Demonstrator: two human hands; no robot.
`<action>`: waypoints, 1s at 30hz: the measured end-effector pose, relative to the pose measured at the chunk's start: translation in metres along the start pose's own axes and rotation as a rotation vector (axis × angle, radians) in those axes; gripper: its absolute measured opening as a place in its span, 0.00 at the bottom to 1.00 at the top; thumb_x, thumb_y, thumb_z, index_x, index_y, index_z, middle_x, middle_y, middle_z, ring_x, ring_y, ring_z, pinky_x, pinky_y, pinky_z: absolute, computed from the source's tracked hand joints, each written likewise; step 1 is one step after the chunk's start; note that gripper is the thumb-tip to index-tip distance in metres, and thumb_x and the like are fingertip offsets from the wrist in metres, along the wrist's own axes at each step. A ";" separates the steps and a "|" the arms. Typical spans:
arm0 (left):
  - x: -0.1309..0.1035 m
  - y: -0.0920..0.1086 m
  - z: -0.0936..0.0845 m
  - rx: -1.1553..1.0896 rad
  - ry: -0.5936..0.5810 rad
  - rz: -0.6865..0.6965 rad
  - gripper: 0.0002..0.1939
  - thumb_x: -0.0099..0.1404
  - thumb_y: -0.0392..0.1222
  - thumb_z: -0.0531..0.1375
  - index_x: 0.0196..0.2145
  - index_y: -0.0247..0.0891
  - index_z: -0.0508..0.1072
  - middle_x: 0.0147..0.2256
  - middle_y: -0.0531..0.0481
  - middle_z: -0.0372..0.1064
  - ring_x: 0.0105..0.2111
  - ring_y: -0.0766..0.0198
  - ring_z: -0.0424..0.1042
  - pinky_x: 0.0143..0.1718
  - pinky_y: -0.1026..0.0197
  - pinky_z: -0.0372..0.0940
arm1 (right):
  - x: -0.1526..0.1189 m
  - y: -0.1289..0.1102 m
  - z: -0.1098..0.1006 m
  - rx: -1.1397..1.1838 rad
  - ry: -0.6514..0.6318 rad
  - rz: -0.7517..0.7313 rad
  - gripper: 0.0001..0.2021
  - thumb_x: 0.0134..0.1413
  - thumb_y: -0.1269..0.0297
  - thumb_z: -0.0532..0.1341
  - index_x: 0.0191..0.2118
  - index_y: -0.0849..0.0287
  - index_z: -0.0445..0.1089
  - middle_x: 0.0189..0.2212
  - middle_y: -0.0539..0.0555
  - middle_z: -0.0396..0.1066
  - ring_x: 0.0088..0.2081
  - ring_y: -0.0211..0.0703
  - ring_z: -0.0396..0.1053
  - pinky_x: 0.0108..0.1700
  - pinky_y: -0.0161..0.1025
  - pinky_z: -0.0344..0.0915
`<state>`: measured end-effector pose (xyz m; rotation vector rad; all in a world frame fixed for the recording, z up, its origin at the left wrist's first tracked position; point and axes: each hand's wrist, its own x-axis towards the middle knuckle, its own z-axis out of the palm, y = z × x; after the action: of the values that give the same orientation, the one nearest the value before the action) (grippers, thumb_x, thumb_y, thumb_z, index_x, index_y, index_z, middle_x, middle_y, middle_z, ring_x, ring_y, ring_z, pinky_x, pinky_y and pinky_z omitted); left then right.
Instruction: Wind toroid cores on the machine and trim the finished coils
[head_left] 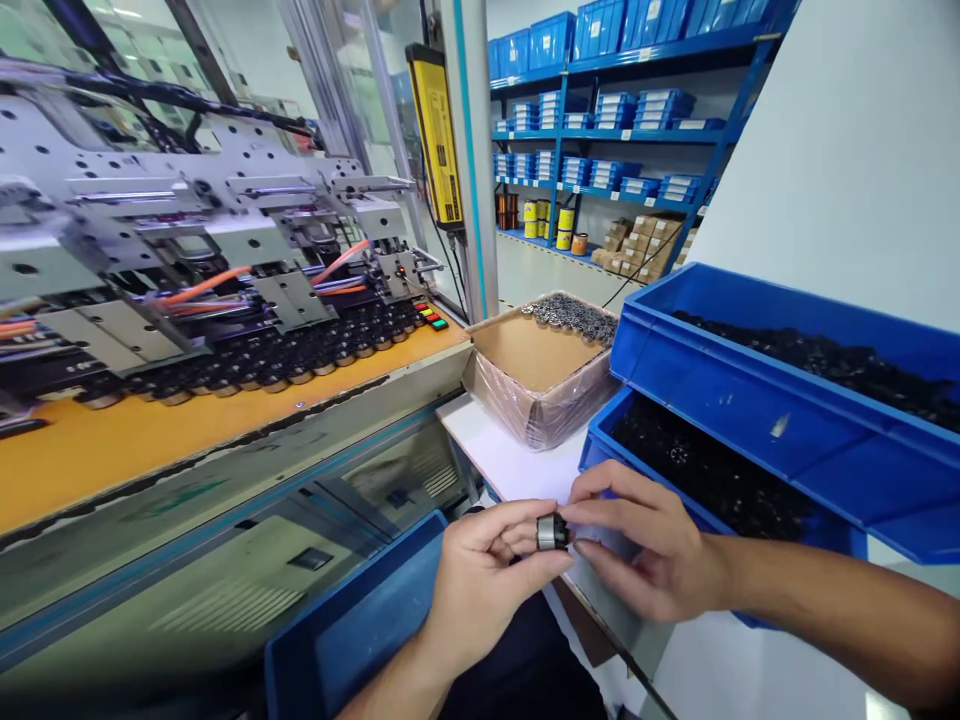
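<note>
My left hand (495, 570) grips a small motor core (547, 533), a silver metal ring with a black plastic end piece (560, 530) on its right side. The core lies sideways between my left thumb and fingers. From the right, the fingertips of my right hand (645, 540) close around the black end piece and touch it; part of it is hidden behind them. Both hands are above the front edge of the white table (495, 462).
A plastic-wrapped carton (551, 415) holds rows of metal cores. Two stacked blue bins (750, 400) of black parts stand at right. On the left, a machine's orange bench (225, 420) carries several black-topped cores (274, 375). Below is a blue tub (360, 620).
</note>
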<state>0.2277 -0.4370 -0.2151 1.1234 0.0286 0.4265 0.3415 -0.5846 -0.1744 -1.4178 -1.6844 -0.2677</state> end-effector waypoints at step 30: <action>-0.007 -0.003 0.006 0.214 0.071 0.254 0.15 0.54 0.38 0.72 0.41 0.42 0.82 0.42 0.43 0.79 0.38 0.60 0.79 0.37 0.64 0.74 | -0.002 -0.006 0.006 -0.245 0.011 -0.142 0.10 0.59 0.77 0.58 0.47 0.68 0.67 0.38 0.63 0.70 0.42 0.47 0.70 0.42 0.45 0.76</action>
<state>0.2238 -0.4460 -0.2162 1.3279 -0.0070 0.7030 0.3331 -0.5840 -0.1777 -1.4702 -1.7924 -0.5767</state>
